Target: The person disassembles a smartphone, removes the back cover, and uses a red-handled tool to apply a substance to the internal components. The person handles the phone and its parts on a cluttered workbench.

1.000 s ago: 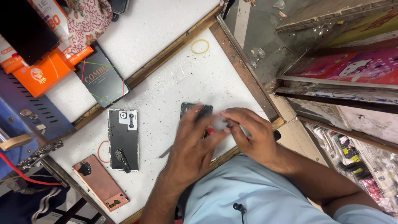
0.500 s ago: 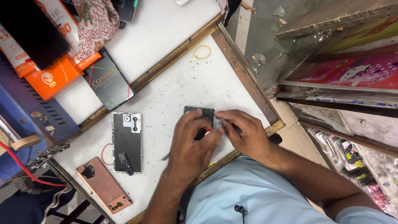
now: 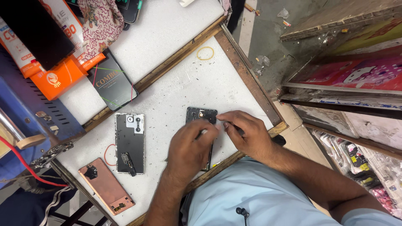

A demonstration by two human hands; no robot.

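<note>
A dark phone (image 3: 201,114) with its back off lies on the white work board (image 3: 176,83), camera end away from me. My left hand (image 3: 190,146) lies over its lower part and holds it down. Just to the right, my right hand (image 3: 245,134) has its fingertips pinched at the phone's upper right corner. It grips a thin tool whose black handle (image 3: 279,140) sticks out behind the hand. The tool's tip is hidden by my fingers.
A second opened phone (image 3: 130,142) lies to the left, with a copper-coloured back cover (image 3: 106,185) below it. A yellow rubber band (image 3: 205,53) lies at the far side. A black box (image 3: 112,81) and an orange box (image 3: 56,77) sit beyond the wooden frame (image 3: 247,71).
My left hand has slid down toward me, uncovering the top of the dark phone. The right hand's fingertips stay at the phone's upper right corner. The view has shifted slightly.
</note>
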